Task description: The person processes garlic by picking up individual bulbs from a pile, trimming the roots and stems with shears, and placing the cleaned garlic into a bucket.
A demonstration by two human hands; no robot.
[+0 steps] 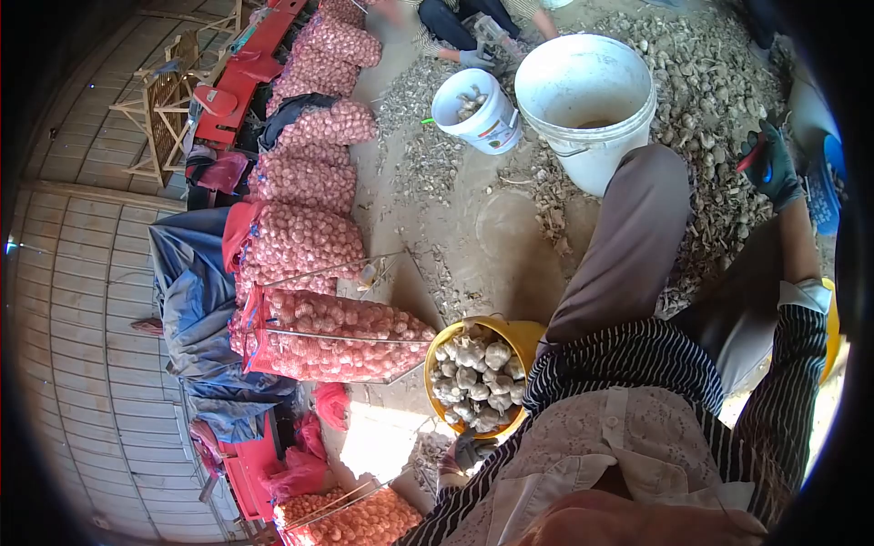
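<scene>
My right hand [776, 173], in a dark glove, is closed on a red-handled hand tool [750, 156], over the heap of loose garlic. A bit of blue shows by its fingers; the tool's working end is not clear. My left hand [468, 449], also in a dark glove, is low beside the yellow bucket [433, 400], near its rim. Its fingers are mostly hidden by the sleeve and the bucket. The bucket is filled with trimmed garlic bulbs [478, 375].
A large white bucket [583, 86] stands before my knee, beside a smaller white bucket [475, 114] holding some garlic. Loose garlic [706, 86] covers the ground at right. Full red mesh sacks [337, 332] line the left. A co-worker's gloved hand [477, 59] is at the top.
</scene>
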